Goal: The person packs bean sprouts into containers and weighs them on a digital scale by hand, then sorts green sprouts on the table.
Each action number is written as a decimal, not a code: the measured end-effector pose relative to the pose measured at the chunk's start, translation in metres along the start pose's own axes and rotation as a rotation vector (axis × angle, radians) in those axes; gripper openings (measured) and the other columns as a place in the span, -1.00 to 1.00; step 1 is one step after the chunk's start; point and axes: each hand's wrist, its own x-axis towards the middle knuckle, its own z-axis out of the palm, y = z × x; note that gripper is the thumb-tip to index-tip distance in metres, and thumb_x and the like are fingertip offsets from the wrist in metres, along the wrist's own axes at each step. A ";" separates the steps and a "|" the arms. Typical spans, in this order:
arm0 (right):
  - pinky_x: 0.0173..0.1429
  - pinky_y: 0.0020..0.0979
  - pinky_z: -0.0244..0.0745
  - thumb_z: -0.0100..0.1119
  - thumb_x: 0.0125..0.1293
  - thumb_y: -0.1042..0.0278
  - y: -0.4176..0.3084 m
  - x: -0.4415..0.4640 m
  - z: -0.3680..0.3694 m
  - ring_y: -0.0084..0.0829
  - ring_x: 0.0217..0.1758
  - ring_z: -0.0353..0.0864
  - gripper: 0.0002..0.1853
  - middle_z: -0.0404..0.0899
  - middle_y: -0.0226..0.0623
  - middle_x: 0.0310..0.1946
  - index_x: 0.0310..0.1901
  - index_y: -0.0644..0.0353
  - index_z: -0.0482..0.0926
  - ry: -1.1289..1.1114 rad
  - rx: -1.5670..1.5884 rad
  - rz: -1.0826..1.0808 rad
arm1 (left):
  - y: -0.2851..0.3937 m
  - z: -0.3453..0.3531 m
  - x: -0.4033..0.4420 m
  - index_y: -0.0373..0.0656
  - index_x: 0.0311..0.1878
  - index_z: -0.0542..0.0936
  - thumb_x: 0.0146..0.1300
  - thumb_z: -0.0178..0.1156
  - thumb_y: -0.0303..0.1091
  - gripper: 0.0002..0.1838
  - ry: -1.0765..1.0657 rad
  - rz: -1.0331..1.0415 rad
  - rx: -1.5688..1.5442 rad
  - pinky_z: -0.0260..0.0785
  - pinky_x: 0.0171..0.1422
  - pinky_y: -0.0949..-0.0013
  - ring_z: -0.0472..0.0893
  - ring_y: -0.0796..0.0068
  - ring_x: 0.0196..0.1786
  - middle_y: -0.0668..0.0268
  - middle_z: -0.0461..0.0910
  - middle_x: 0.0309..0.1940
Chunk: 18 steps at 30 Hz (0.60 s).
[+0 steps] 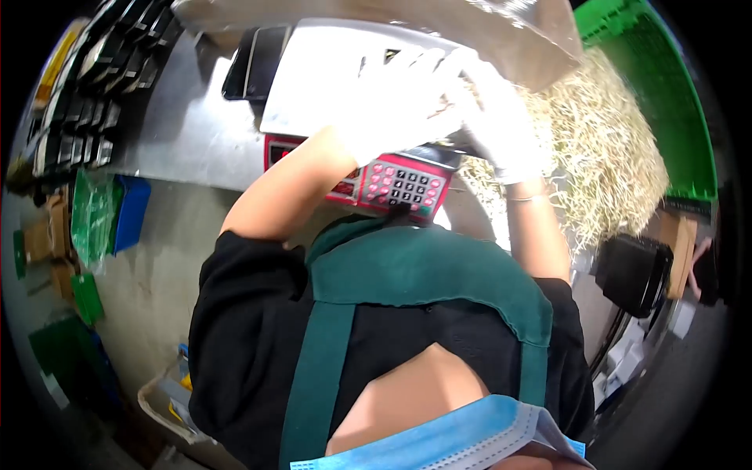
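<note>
White gloves cover both hands, which meet above a weighing scale (399,186) with a red keypad panel. My left hand (395,102) comes in over the pale scale top, its fingers washed out by glare. My right hand (497,117) bends its fingers inward against the left, around something I cannot make out. A dark tray edge (442,155) and a few pale strands show below the hands. Right of the scale lies a large heap of pale sprouts (607,145), close to my right wrist.
Stacked black trays (94,102) line the left side of the metal table (184,117). Another black tray (262,63) lies behind the scale's left side. A green crate (681,117) stands at the right, and clear plastic (486,35) spans the back.
</note>
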 end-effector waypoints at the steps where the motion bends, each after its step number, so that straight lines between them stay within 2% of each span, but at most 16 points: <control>1: 0.27 -0.22 0.35 0.09 0.32 0.24 0.006 -0.004 0.014 -0.11 0.12 0.49 -0.58 0.52 -0.05 0.10 0.14 0.28 0.49 0.063 -0.128 -0.138 | -0.005 -0.004 -0.004 -0.14 0.27 0.44 0.26 0.25 -0.18 -0.46 -0.105 0.002 -0.073 0.25 0.36 0.14 0.43 0.16 0.27 0.11 0.47 0.20; 2: 0.20 -0.20 0.40 0.08 0.31 0.27 0.012 -0.007 0.029 -0.09 0.02 0.54 -0.63 0.57 -0.09 0.02 0.08 0.27 0.54 0.120 -0.258 -0.269 | -0.007 -0.005 -0.007 -0.14 0.27 0.44 0.26 0.25 -0.18 -0.46 -0.110 0.033 -0.086 0.25 0.36 0.14 0.43 0.16 0.27 0.11 0.47 0.20; 3: 0.18 -0.21 0.43 0.03 0.32 0.31 -0.008 -0.011 0.025 -0.15 0.02 0.56 -0.68 0.61 -0.14 -0.02 0.03 0.25 0.57 0.184 -0.337 -0.294 | -0.008 -0.002 -0.010 -0.17 0.25 0.46 0.25 0.25 -0.22 -0.49 -0.127 0.015 -0.098 0.26 0.36 0.15 0.44 0.15 0.26 0.10 0.48 0.19; 5: 0.13 -0.20 0.46 0.03 0.29 0.30 0.013 -0.009 0.031 -0.18 0.01 0.57 -0.66 0.61 -0.15 -0.04 0.03 0.24 0.57 0.285 0.115 -0.435 | -0.010 0.000 -0.004 -0.22 0.21 0.48 0.24 0.25 -0.27 -0.52 -0.235 0.003 -0.117 0.27 0.35 0.16 0.46 0.13 0.24 0.08 0.49 0.17; 6: 0.14 -0.20 0.47 0.06 0.29 0.27 0.013 -0.011 0.018 -0.18 0.01 0.58 -0.66 0.61 -0.14 -0.04 0.03 0.23 0.57 0.247 0.080 -0.528 | -0.011 -0.002 0.000 -0.24 0.19 0.49 0.22 0.26 -0.29 -0.52 -0.324 0.003 -0.108 0.27 0.35 0.16 0.46 0.12 0.22 0.07 0.50 0.17; 7: 0.14 -0.20 0.47 0.06 0.29 0.27 0.011 -0.016 0.014 -0.18 0.01 0.58 -0.66 0.61 -0.14 -0.04 0.03 0.23 0.57 0.260 0.050 -0.498 | -0.017 0.007 0.000 -0.17 0.02 0.59 0.20 0.18 -0.19 -0.63 -0.088 0.130 -0.201 0.38 0.15 0.15 0.53 0.05 0.07 0.02 0.55 0.05; 8: 0.16 -0.21 0.46 0.08 0.30 0.24 0.006 -0.018 0.012 -0.17 0.01 0.58 -0.66 0.61 -0.14 -0.03 0.02 0.23 0.57 0.237 -0.077 -0.373 | -0.019 0.012 -0.003 -0.17 0.02 0.59 0.20 0.18 -0.19 -0.63 -0.088 0.160 -0.217 0.38 0.15 0.15 0.53 0.05 0.07 0.02 0.55 0.05; 10: 0.18 -0.22 0.45 0.10 0.31 0.21 0.002 -0.018 -0.012 -0.17 0.00 0.59 -0.67 0.61 -0.13 -0.02 0.00 0.23 0.58 0.225 -0.204 -0.243 | -0.014 0.005 -0.007 -0.20 0.06 0.56 0.19 0.20 -0.20 -0.59 -0.081 0.042 0.061 0.37 0.16 0.14 0.53 0.03 0.08 0.04 0.55 0.05; 12: 0.26 -0.26 0.41 0.21 0.27 0.14 0.008 -0.025 -0.056 -0.22 0.16 0.55 -0.48 0.55 -0.08 0.13 0.20 0.24 0.49 0.144 -0.112 -0.034 | -0.012 -0.005 -0.006 -0.21 0.09 0.55 0.21 0.22 -0.18 -0.57 -0.175 -0.025 0.041 0.38 0.16 0.14 0.54 0.04 0.06 0.04 0.56 0.03; 13: 0.20 -0.28 0.45 0.20 0.27 0.08 0.044 -0.032 -0.061 -0.22 0.09 0.59 -0.48 0.58 -0.11 0.08 0.17 0.23 0.51 0.194 0.084 -0.036 | -0.008 -0.010 -0.004 -0.22 0.11 0.54 0.24 0.23 -0.17 -0.56 -0.266 -0.104 0.028 0.38 0.16 0.14 0.55 0.04 0.04 0.04 0.57 0.00; 15: 0.13 -0.30 0.49 0.22 0.24 -0.05 0.112 -0.051 -0.075 -0.22 0.04 0.63 -0.41 0.60 -0.11 0.03 0.17 0.21 0.50 0.232 0.215 0.105 | 0.006 -0.021 0.001 -0.23 0.12 0.53 0.27 0.22 -0.14 -0.55 -0.259 -0.137 -0.037 0.38 0.15 0.15 0.57 0.08 0.02 0.05 0.59 -0.02; 16: 0.12 -0.30 0.50 0.24 0.21 -0.11 0.129 -0.060 -0.081 -0.22 0.05 0.63 -0.34 0.60 -0.10 0.04 0.22 0.19 0.48 0.222 0.146 0.239 | 0.011 -0.021 0.005 -0.22 0.12 0.53 0.28 0.22 -0.11 -0.54 -0.240 -0.171 -0.112 0.39 0.14 0.17 0.58 0.13 0.00 0.06 0.60 -0.05; 17: 0.12 -0.30 0.50 0.24 0.21 -0.11 0.139 -0.069 -0.075 -0.22 0.05 0.63 -0.34 0.60 -0.10 0.04 0.22 0.19 0.48 0.220 0.153 0.236 | 0.017 -0.022 0.008 -0.22 0.12 0.53 0.30 0.21 -0.08 -0.54 -0.219 -0.204 -0.188 0.39 0.12 0.20 0.59 0.17 -0.02 0.08 0.61 -0.08; 18: 0.13 -0.29 0.49 0.25 0.18 -0.14 0.150 -0.079 -0.063 -0.20 0.05 0.62 -0.32 0.60 -0.09 0.03 0.22 0.17 0.48 0.151 0.029 0.263 | 0.022 -0.022 0.011 -0.22 0.12 0.53 0.32 0.21 -0.05 -0.53 -0.196 -0.235 -0.263 0.40 0.11 0.22 0.60 0.22 -0.05 0.10 0.62 -0.10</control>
